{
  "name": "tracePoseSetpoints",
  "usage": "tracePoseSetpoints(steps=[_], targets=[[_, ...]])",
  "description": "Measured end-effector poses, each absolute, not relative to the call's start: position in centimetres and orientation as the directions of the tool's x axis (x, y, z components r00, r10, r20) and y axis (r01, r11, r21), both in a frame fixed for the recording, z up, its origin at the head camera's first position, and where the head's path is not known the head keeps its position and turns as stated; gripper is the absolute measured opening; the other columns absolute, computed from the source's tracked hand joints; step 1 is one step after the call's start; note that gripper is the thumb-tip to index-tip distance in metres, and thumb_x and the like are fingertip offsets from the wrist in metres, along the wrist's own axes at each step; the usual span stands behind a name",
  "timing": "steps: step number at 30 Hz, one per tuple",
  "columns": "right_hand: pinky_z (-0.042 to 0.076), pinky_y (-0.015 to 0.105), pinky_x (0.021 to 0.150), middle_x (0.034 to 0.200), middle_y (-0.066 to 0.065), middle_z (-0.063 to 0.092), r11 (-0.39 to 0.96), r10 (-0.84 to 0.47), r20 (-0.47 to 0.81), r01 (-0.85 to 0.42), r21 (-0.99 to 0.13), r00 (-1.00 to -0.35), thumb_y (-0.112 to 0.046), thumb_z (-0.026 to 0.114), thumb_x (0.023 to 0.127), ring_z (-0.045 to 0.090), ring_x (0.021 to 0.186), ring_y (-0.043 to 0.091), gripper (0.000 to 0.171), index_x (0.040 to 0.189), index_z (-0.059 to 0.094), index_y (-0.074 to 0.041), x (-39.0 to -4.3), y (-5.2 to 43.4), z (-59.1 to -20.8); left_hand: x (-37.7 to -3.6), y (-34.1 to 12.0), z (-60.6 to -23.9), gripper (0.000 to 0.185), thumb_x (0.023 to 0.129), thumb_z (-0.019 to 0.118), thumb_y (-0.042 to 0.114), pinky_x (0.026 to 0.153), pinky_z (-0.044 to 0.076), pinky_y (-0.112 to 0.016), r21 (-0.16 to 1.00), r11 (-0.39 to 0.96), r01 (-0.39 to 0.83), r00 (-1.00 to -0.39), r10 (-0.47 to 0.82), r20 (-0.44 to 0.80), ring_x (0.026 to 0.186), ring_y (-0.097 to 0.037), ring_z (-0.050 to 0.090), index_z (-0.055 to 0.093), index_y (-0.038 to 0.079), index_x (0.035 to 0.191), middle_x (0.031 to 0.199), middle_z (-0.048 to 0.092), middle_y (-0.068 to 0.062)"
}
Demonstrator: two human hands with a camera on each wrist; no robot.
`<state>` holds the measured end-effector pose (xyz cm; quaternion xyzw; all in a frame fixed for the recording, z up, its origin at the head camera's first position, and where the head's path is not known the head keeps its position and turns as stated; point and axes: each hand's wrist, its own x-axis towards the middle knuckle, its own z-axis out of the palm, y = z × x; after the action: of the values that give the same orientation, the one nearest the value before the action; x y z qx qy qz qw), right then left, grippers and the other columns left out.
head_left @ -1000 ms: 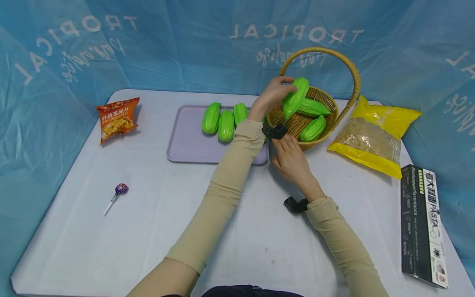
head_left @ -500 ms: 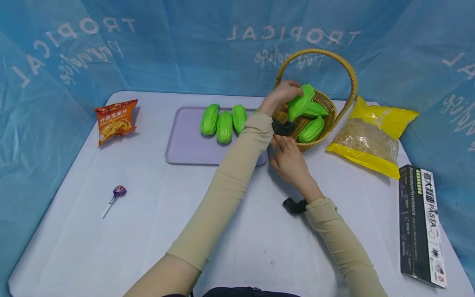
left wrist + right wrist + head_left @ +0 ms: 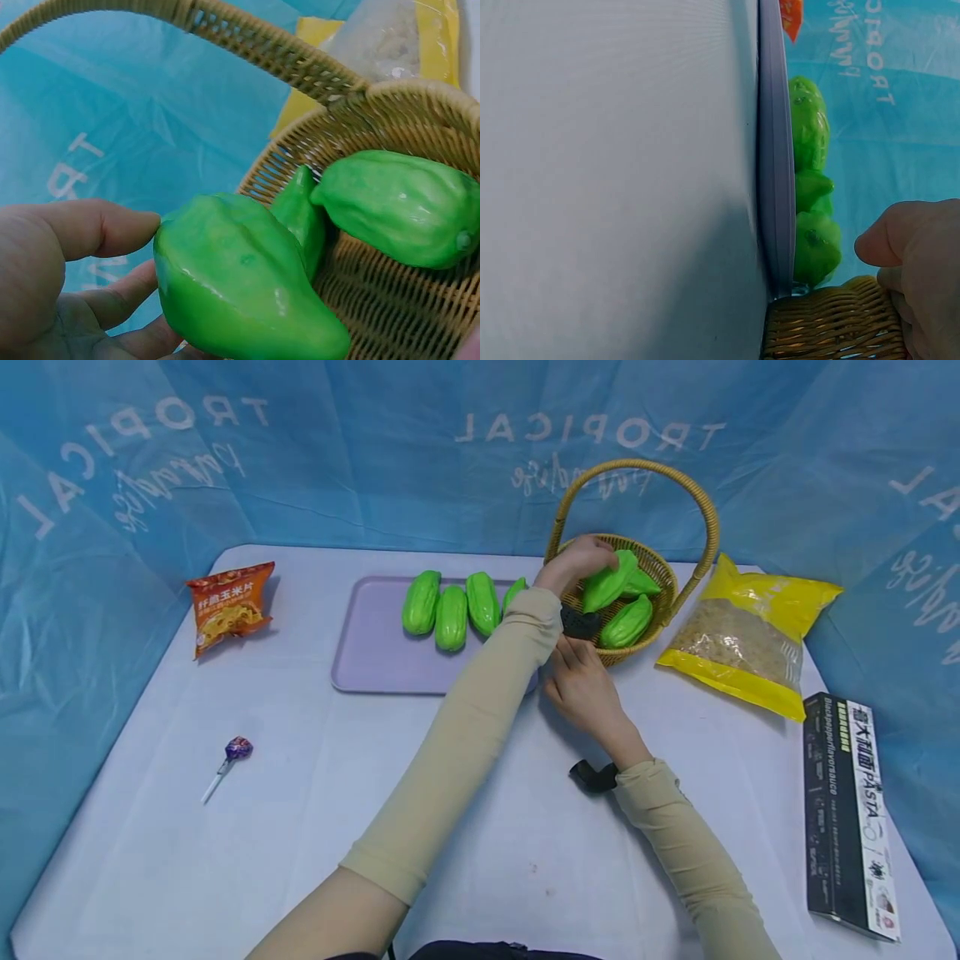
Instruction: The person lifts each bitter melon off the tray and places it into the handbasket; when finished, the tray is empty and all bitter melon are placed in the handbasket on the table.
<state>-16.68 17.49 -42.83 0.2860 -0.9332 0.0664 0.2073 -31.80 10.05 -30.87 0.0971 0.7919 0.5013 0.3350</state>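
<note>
Left hand (image 3: pixel 573 564) has a green gourd (image 3: pixel 609 582) gripped between thumb and fingers, holding it over the wicker basket (image 3: pixel 663 578) interior, tilted, tip toward the two gourds (image 3: pixel 627 622) already lying inside. Left wrist view confirms thumb on top, fingers underneath, gourd just above the others and not clearly resting on them. Right hand (image 3: pixel 587 687) sits on the table (image 3: pixel 315 827) against the near side of the basket; fingers look relaxed and appear to touch the weave, but I can't tell whether it actually braces it.

Around that: purple tray (image 3: pixel 375 647) just left of the basket with four more gourds (image 3: pixel 452 610) in a row at its far edge. Yellow bag (image 3: pixel 750 639) right of the basket, black pasta box (image 3: pixel 851 814) near the right table edge, orange snack packet (image 3: pixel 228 603) far left, lollipop (image 3: pixel 225 760) left front.

Risks as I see them:
- glossy gourd, shallow grip: could slip and roll out over the low rim
- basket handle (image 3: pixel 633 472) arches right over the hand; lifting out carelessly could snag the wrist and tip the basket
- left forearm passes over the tray corner, sleeve could nudge the nearest gourd there
</note>
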Motion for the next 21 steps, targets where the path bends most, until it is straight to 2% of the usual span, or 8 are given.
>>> tracePoseSetpoints(steps=[6, 11, 13, 14, 16, 18, 19, 21], targets=[[0.039, 0.049, 0.100, 0.126, 0.024, 0.061, 0.827, -0.501, 0.445, -0.563, -0.009, -0.743, -0.006, 0.056, 0.089, 0.055, 0.111, 0.038, 0.037, 0.121, 0.059, 0.012, -16.7, 17.4, -42.9, -31.9, 10.1, -31.9, 0.050, 0.101, 0.049, 0.019, 0.106, 0.041, -0.024, 0.849, 0.495, -0.186, -0.763, 0.472, -0.442, 0.140, -0.010, 0.038, 0.038, 0.018, 0.149, 0.156, 0.034, 0.005], [0.039, 0.050, 0.102, 0.127, 0.024, 0.060, 0.825, -0.503, 0.452, -0.565, -0.004, -0.737, -0.007, 0.057, 0.090, 0.055, 0.113, 0.039, 0.037, 0.122, 0.059, 0.012, -16.6, 17.5, -43.0, -32.0, 10.2, -32.2, 0.048, 0.100, 0.050, 0.019, 0.101, 0.044, -0.023, 0.847, 0.502, -0.176, -0.768, 0.468, -0.437, 0.136, -0.010, 0.042, 0.041, 0.018, 0.148, 0.154, 0.038, 0.006], [0.039, 0.050, 0.101, 0.126, 0.025, 0.060, 0.822, -0.507, 0.457, -0.569, 0.004, -0.730, -0.008, 0.057, 0.090, 0.054, 0.113, 0.039, 0.034, 0.117, 0.060, 0.012, -16.6, 17.5, -43.1, -31.9, 10.3, -32.3, 0.027, 0.101, 0.049, 0.018, 0.086, 0.045, -0.021, 0.856, 0.489, -0.168, -0.771, 0.476, -0.423, 0.106, -0.007, 0.056, 0.059, 0.012, 0.124, 0.122, 0.059, 0.005], [0.039, 0.050, 0.101, 0.125, 0.025, 0.060, 0.821, -0.509, 0.455, -0.571, 0.002, -0.731, -0.008, 0.057, 0.090, 0.054, 0.113, 0.039, 0.032, 0.115, 0.061, 0.012, -16.6, 17.5, -43.1, -31.9, 10.3, -32.4, 0.016, 0.101, 0.048, 0.017, 0.077, 0.042, -0.021, 0.862, 0.480, -0.163, -0.775, 0.478, -0.414, 0.085, -0.006, 0.054, 0.062, 0.010, 0.105, 0.100, 0.059, 0.005], [0.040, 0.050, 0.101, 0.122, 0.026, 0.060, 0.821, -0.511, 0.455, -0.571, 0.008, -0.729, -0.009, 0.057, 0.090, 0.054, 0.113, 0.040, 0.026, 0.105, 0.063, 0.012, -16.6, 17.5, -43.2, -31.8, 10.5, -32.5, 0.028, 0.101, 0.047, 0.016, 0.065, 0.030, -0.025, 0.871, 0.467, -0.150, -0.778, 0.488, -0.395, 0.060, -0.008, 0.032, 0.046, 0.011, 0.073, 0.068, 0.038, 0.005], [0.040, 0.050, 0.102, 0.120, 0.027, 0.061, 0.822, -0.512, 0.446, -0.570, 0.004, -0.734, -0.008, 0.057, 0.091, 0.055, 0.114, 0.040, 0.021, 0.097, 0.063, 0.011, -16.6, 17.5, -43.2, -31.9, 10.6, -32.6, 0.037, 0.101, 0.046, 0.015, 0.065, 0.022, -0.028, 0.871, 0.470, -0.144, -0.775, 0.493, -0.394, 0.061, -0.012, 0.013, 0.025, 0.013, 0.070, 0.068, 0.016, 0.002], [0.040, 0.050, 0.103, 0.121, 0.027, 0.060, 0.824, -0.510, 0.441, -0.567, 0.005, -0.738, -0.009, 0.057, 0.091, 0.055, 0.115, 0.040, 0.021, 0.095, 0.063, 0.011, -16.6, 17.5, -43.2, -31.9, 10.7, -32.6, 0.037, 0.101, 0.046, 0.015, 0.065, 0.022, -0.028, 0.865, 0.484, -0.136, -0.774, 0.493, -0.397, 0.060, -0.012, 0.013, 0.025, 0.014, 0.071, 0.068, 0.016, 0.002], [0.039, 0.050, 0.105, 0.123, 0.028, 0.060, 0.829, -0.506, 0.426, -0.559, 0.000, -0.750, -0.009, 0.058, 0.091, 0.055, 0.117, 0.041, 0.021, 0.092, 0.063, 0.011, -16.6, 17.5, -43.1, -31.9, 10.9, -32.7, 0.025, 0.100, 0.049, 0.017, 0.063, 0.027, -0.024, 0.842, 0.522, -0.138, -0.779, 0.467, -0.418, 0.061, -0.007, 0.023, 0.043, 0.015, 0.076, 0.072, 0.031, 0.008]])
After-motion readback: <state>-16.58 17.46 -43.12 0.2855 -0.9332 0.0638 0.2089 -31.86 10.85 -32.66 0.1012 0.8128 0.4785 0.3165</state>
